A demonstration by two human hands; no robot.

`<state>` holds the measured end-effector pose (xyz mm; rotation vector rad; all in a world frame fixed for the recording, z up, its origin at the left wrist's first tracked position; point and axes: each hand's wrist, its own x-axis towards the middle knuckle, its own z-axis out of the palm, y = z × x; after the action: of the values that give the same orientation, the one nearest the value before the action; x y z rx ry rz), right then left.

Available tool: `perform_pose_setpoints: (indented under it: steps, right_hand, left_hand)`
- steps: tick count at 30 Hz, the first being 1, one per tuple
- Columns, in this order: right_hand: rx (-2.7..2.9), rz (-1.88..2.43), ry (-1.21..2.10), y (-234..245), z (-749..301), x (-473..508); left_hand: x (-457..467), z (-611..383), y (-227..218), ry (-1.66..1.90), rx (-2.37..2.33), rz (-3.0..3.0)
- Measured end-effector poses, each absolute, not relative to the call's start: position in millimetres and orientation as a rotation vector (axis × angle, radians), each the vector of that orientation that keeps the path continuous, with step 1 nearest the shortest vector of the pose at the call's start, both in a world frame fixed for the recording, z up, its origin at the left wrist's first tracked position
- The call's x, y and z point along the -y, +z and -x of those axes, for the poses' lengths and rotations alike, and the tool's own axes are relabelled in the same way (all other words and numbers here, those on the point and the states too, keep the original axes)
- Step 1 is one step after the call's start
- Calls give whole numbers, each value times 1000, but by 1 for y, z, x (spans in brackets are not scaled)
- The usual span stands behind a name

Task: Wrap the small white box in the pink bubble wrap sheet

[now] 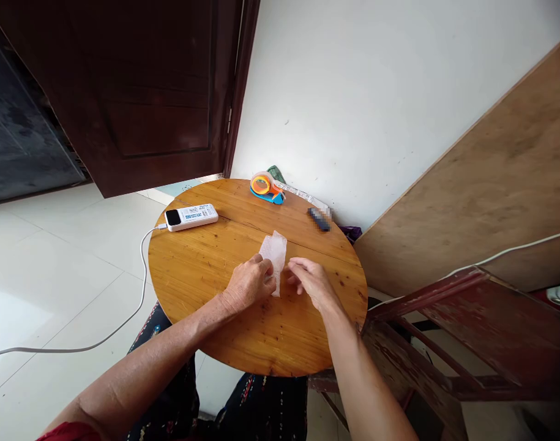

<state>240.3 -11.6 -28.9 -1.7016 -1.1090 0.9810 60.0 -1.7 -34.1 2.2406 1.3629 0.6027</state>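
A thin, whitish, crinkled sheet (275,246) lies on the round wooden table (201,269); I cannot tell whether it is tissue or plastic wrap. My left hand (251,283) is over the sheet's left side, its fingers curled in and closed on it. Part of the sheet is hidden under those fingers. Just right of the sheet is my right hand (313,283), fingers loosely bent and apart, with nothing visible in them.
A white power bank (192,217) with a cable (144,269) sits at the table's left. An orange and blue tape dispenser (267,187) stands at the back edge. A dark, pixelated object (319,219) lies at the back right. A wooden chair (445,331) stands right.
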Motion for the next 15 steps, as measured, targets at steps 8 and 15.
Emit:
perform_pose_setpoints:
  steps: [8,15]
  right_hand:
    - [1105,1653,1112,-37,-226,-23]
    - [1254,1532,972,-44,-225,-24]
  left_hand:
    - [6,-59,-38,594,-1336,-2218]
    - [9,-60,-36,544,-1371,-2292]
